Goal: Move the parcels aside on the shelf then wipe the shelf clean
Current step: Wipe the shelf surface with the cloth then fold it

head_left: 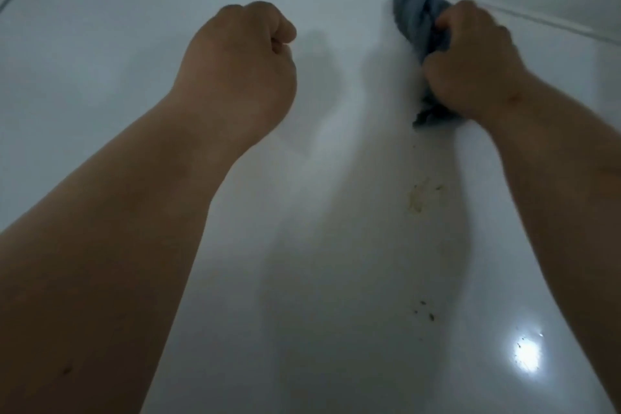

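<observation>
**Wipe step: rag at the back seam, dirt not yet reached**

Crumpled grey-blue cloth rag (pixel 421 30) sits on the glossy white shelf surface (pixel 336 228) at about 1 o'clock in view, touching the back seam line (pixel 537 18). Right hand (pixel 470 60) grips it, fingers curled into the bunch. Left hand (pixel 242 57) at 11 o'clock is clenched in a fist, holding nothing. No parcels in view.

Yellowish dried smear (pixel 416 198) lies at 5 o'clock from the rag; dark crumb specks (pixel 424 310) are further along that line, near the light glare (pixel 527 351).

My read: flatten the rag for more contact, then pull straight back along 5 o'clock through smear and specks. The smear looks dried, so it probably needs pressure and repeat passes.
</observation>
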Demonstrator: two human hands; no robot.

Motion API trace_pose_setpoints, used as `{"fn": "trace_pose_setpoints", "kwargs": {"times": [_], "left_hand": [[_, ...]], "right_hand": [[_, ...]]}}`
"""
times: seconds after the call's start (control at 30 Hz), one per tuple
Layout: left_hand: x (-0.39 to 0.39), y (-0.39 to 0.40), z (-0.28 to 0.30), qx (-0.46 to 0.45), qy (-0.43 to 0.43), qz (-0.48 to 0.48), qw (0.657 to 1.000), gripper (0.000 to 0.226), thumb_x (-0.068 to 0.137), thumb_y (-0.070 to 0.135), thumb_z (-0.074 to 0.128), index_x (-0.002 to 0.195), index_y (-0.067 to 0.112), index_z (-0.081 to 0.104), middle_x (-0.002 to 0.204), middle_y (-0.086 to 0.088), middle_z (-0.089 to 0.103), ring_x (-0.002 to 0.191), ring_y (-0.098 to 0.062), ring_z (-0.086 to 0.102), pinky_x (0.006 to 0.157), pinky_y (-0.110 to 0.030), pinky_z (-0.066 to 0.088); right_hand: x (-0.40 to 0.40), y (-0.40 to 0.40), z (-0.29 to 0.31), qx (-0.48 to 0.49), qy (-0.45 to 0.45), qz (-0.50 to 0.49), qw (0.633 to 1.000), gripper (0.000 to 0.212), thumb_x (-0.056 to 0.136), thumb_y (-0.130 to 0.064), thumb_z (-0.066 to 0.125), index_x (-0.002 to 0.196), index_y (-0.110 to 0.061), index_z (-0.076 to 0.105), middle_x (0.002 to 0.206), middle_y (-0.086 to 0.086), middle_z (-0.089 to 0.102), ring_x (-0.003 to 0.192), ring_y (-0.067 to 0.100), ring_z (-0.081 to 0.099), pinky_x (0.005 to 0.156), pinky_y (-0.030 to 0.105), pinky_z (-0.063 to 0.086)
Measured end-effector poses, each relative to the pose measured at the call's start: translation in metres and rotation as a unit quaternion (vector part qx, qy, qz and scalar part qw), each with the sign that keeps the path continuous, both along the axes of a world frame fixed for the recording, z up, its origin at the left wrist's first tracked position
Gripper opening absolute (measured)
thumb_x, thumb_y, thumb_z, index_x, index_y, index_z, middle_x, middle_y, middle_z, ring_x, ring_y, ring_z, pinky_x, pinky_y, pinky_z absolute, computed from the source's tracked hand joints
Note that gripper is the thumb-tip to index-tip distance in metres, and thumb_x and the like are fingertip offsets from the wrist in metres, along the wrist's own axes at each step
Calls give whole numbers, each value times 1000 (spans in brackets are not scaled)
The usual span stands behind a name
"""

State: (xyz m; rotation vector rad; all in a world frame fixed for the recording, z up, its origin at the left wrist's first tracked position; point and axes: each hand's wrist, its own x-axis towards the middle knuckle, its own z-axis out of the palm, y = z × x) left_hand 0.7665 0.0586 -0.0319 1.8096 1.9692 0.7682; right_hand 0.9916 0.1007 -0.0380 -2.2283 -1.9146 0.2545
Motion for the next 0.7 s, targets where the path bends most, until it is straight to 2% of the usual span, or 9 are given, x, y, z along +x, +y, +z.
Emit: {"fn": "trace_pose_setpoints", "kwargs": {"times": [0.07,0.13,0.27,0.33,0.4,0.5,0.57,0.63,0.7], "left_hand": [[1,-1,-1,-5,-1,0,1000,34,97,21,41,123,28,61,122,5,59,88,-9,51,58,-7,31],[1,-2,-2,-9,-8,1,1000,34,96,20,42,123,27,61,123,5,60,93,-10,53,69,-14,37],[2,-4,-1,0,-4,14,1000,34,95,18,42,124,27,60,128,3,58,110,-13,54,80,-20,35],[-1,-6,-1,-2,-6,19,1000,34,96,19,43,124,27,59,129,3,56,111,-13,54,81,-20,35],[-8,-8,0,-7,-13,25,1000,32,96,19,43,122,27,61,126,3,57,105,-12,54,77,-21,38],[-21,-10,1,-8,-37,51,998,31,96,18,43,118,27,63,120,3,60,99,-16,58,74,-26,43],[-27,-14,1,-10,-57,73,996,32,96,17,43,117,28,64,118,2,62,98,-19,60,73,-29,45],[-32,-18,-1,-15,-67,90,994,33,95,15,43,117,28,64,118,3,62,98,-19,59,72,-28,44],[-35,-24,-3,-17,-67,94,993,33,93,13,43,115,27,64,114,5,61,97,-16,56,70,-23,42]], "right_hand": [[-19,0,-9,19,-3,43,999,36,89,-13,44,125,-10,47,130,16,52,119,36,47,88,39,39],[-44,-6,-13,42,4,102,994,36,87,-16,44,122,-11,51,125,14,58,114,34,53,88,36,41],[-88,-42,-19,4,38,287,957,48,90,-17,46,137,-9,50,140,11,52,131,26,46,111,32,30],[-86,-58,-22,17,75,353,932,42,89,-12,46,129,-3,57,135,14,57,128,27,48,111,31,29],[-72,-56,-22,88,88,350,929,29,83,-5,48,106,-1,65,112,18,66,108,28,56,96,28,34],[-56,-31,-16,87,63,215,971,32,85,2,46,113,-8,58,112,13,61,104,27,53,86,28,34],[-64,-19,-13,68,64,184,978,48,84,4,46,127,-17,49,120,8,58,114,28,51,97,35,38],[-91,-13,-12,51,49,214,974,66,84,2,50,141,-28,38,138,4,52,135,28,40,112,48,30],[-122,-17,-17,32,-8,266,963,65,88,-7,49,145,-37,35,150,-3,42,144,23,28,117,50,22]]}}
